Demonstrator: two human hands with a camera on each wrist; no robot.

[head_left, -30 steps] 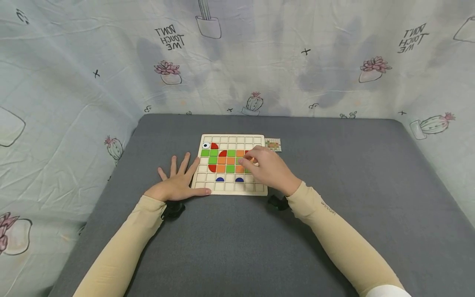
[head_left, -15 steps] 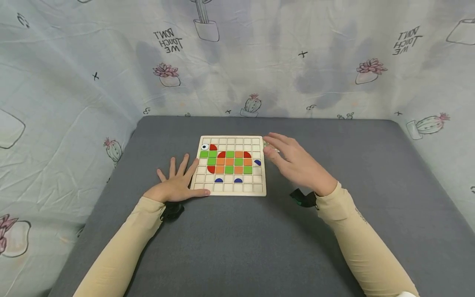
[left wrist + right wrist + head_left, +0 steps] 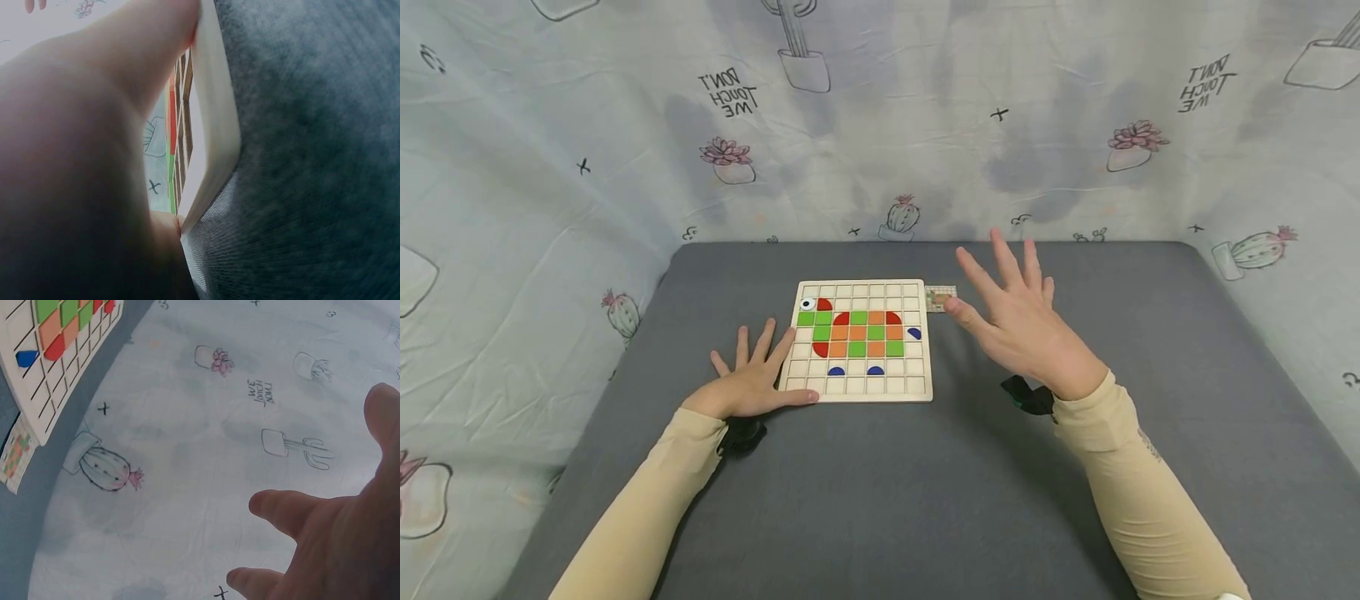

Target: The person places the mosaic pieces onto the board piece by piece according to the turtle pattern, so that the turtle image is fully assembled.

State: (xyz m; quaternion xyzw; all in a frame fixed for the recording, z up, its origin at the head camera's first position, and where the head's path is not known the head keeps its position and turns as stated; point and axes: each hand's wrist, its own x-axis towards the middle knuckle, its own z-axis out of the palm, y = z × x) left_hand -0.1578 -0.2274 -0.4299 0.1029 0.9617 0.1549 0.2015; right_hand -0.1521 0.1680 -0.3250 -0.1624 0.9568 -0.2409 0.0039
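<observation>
A pale wooden grid board (image 3: 913, 385) lies on the table, with green, orange and red pieces forming an animal-like shape. Among them are a round white eye piece (image 3: 807, 304), a green square (image 3: 876, 333) and a red quarter-round (image 3: 893, 318). Blue half-rounds sit in cells below and to the right, one being the blue half-round (image 3: 913, 333). My left hand (image 3: 748, 385) is spread at the board's left side, thumb on its near left corner; the left wrist view shows the board's edge (image 3: 219, 125) close by. Raised right of the board, my right hand (image 3: 1026, 329) has its fingers spread and holds nothing.
A small printed pattern card (image 3: 937, 300) lies against the board's upper right side, near my right thumb. The grey tabletop (image 3: 880, 500) extends all round. A cloth backdrop (image 3: 850, 150) with plant drawings rises behind and at the sides.
My right hand has left the board, moved right and spread its fingers. The blue half-round at the right and the card have come into full view. My left hand stays put.
</observation>
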